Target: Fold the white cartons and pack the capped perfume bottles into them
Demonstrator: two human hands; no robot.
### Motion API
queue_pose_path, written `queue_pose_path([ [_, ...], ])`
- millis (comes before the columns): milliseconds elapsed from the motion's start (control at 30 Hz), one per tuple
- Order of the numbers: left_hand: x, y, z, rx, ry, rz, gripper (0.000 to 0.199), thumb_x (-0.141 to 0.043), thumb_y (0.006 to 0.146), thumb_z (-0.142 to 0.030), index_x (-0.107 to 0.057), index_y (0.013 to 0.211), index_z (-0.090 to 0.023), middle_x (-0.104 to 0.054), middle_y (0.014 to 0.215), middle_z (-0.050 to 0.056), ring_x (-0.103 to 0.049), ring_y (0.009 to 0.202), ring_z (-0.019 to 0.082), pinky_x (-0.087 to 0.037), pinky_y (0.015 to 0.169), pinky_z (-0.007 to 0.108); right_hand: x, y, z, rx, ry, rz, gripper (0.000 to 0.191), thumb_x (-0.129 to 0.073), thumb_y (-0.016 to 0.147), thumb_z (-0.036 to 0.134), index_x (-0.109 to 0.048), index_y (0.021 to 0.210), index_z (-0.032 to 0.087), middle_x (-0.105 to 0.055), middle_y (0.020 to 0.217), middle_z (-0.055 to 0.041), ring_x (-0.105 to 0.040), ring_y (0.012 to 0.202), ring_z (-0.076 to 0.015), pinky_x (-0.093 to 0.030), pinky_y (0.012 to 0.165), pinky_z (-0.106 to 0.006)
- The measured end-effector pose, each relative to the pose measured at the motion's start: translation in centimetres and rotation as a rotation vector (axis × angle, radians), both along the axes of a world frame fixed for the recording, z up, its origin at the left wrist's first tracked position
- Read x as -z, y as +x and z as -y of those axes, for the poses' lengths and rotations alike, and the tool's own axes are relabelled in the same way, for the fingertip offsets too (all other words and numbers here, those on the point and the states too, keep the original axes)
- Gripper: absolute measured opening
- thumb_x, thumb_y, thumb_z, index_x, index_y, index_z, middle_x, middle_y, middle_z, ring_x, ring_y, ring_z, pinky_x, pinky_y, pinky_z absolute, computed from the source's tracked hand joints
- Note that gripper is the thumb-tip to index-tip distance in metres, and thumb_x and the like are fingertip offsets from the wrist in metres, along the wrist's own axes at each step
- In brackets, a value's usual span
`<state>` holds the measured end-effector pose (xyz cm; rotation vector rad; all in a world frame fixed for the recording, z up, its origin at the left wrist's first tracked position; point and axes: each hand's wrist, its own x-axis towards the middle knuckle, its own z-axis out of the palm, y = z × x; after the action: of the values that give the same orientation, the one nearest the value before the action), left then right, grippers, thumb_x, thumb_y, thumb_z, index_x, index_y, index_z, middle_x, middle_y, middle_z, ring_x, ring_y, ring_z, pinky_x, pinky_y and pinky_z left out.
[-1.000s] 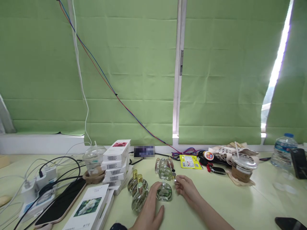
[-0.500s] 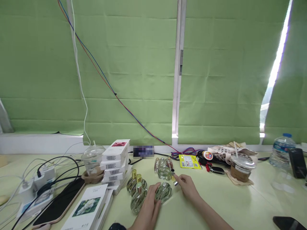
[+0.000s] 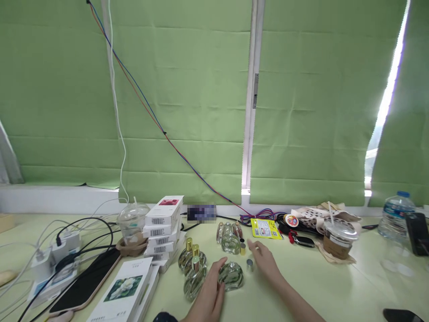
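My left hand (image 3: 212, 288) is curled against the left side of a clear glass perfume bottle (image 3: 232, 276), which stands capless on the table. My right hand (image 3: 266, 260), empty with its fingers loosely stretched, rests just right of a silver cap (image 3: 250, 264). A gold cap (image 3: 242, 248) and a small black one stand a little farther back. Left of my left hand is a group of perfume bottles (image 3: 194, 284) with gold and pale green tops. More glass bottles (image 3: 230, 243) stand together behind the bottle at my left hand.
Stacked white boxes (image 3: 161, 232) and a flat box with a flower picture (image 3: 122, 288) are on the left, beside a phone (image 3: 89, 281) and tangled cables. At the back right lie a yellow packet (image 3: 266, 228), car key (image 3: 303, 241), iced drink cup (image 3: 339, 239) and water bottle (image 3: 397, 214).
My right hand has let go of the silver cap, which now stands on the table. The bottle at my left hand has moved slightly toward me and looks more upright.
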<state>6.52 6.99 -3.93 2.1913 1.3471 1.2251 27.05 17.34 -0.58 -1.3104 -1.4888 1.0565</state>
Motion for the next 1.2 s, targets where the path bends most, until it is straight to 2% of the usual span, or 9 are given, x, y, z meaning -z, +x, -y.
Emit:
queue_pose_path([
  [100,0.2,-0.2,0.0,0.006,-0.030,-0.028,0.051,-0.033,0.097,-0.018,-0.025,0.146,-0.026,-0.041,0.149,0.011,-0.040,0.135,0.024,-0.031,0.115,0.042,0.1,0.6,-0.9,0.037,-0.183,-0.165,0.025,-0.044,0.084,0.043,-0.044,0.068,0.024,-0.037,0.047,0.0089,-0.033,0.036,-0.0099,-0.023,0.042,-0.021],
  [200,0.0,-0.1,0.2,-0.001,-0.041,-0.015,0.051,-0.034,0.096,-0.017,-0.025,0.146,-0.026,-0.040,0.149,0.011,-0.038,0.137,0.024,-0.029,0.115,0.044,0.3,1.0,-1.6,0.044,-0.304,-0.315,0.019,-0.047,0.080,0.029,-0.037,0.065,0.024,-0.043,0.048,0.0072,-0.037,0.036,-0.0080,-0.026,0.040,-0.019],
  [300,-0.4,0.1,0.4,0.002,-0.057,-0.001,0.051,-0.034,0.096,-0.016,-0.026,0.146,-0.025,-0.041,0.148,0.011,-0.038,0.137,0.025,-0.030,0.115,0.045,0.4,1.4,-2.0,0.044,-0.337,-0.425,0.017,-0.055,0.075,0.020,-0.041,0.066,0.022,-0.051,0.049,0.0037,-0.044,0.039,-0.0076,-0.034,0.042,-0.019],
  [467,-0.9,0.3,0.7,0.017,-0.053,0.000,0.053,-0.035,0.094,-0.012,-0.026,0.146,-0.023,-0.043,0.147,0.013,-0.040,0.136,0.024,-0.030,0.115,0.044,0.2,1.9,-1.9,0.008,-0.229,-0.518,0.029,-0.078,0.058,0.020,-0.052,0.070,0.018,-0.064,0.056,-0.0006,-0.053,0.046,-0.0090,-0.043,0.047,-0.020],
  [633,-1.5,0.6,1.1,-0.001,-0.064,-0.026,0.055,-0.036,0.091,-0.007,-0.028,0.144,-0.021,-0.044,0.146,0.014,-0.041,0.135,0.023,-0.031,0.115,0.045,-1.0,1.6,-0.7,-0.131,-0.108,-0.508,0.044,-0.088,0.048,0.043,-0.064,0.069,0.014,-0.071,0.062,-0.0057,-0.066,0.059,-0.0167,-0.054,0.061,-0.028],
  [733,-1.9,0.8,1.2,0.001,-0.055,-0.048,0.057,-0.036,0.089,-0.005,-0.027,0.143,-0.020,-0.045,0.144,0.015,-0.042,0.134,0.022,-0.032,0.114,0.045,-2.1,1.0,0.5,-0.220,-0.050,-0.463,0.047,-0.086,0.052,0.050,-0.071,0.075,0.012,-0.071,0.063,-0.0069,-0.067,0.062,-0.0191,-0.054,0.065,-0.032],
  [900,-1.9,1.0,1.2,0.000,-0.048,-0.045,0.059,-0.039,0.085,-0.002,-0.030,0.142,-0.017,-0.047,0.143,0.017,-0.044,0.133,0.024,-0.035,0.112,0.046,-3.5,-0.1,2.4,-0.360,0.111,-0.385,0.036,-0.083,0.059,0.047,-0.077,0.077,0.017,-0.065,0.078,-0.0036,-0.057,0.059,-0.0120,-0.047,0.056,-0.026],
  [1033,-1.5,1.0,1.1,-0.005,-0.020,0.005,0.065,-0.043,0.082,0.000,-0.031,0.143,-0.019,-0.049,0.142,0.015,-0.048,0.130,0.024,-0.037,0.111,0.044,-3.2,-1.0,3.5,-0.496,0.199,-0.345,0.027,-0.078,0.068,0.042,-0.076,0.084,0.021,-0.061,0.080,-0.0019,-0.054,0.063,-0.0120,-0.045,0.059,-0.026],
  [1200,-1.8,1.1,1.0,0.029,0.022,0.025,0.068,-0.045,0.078,0.002,-0.035,0.141,-0.020,-0.050,0.141,0.013,-0.047,0.131,0.023,-0.036,0.112,0.043,-2.5,-1.9,4.2,-0.528,0.277,-0.333,0.018,-0.077,0.071,0.035,-0.073,0.081,0.021,-0.061,0.080,-0.0028,-0.057,0.070,-0.0149,-0.046,0.065,-0.027],
])
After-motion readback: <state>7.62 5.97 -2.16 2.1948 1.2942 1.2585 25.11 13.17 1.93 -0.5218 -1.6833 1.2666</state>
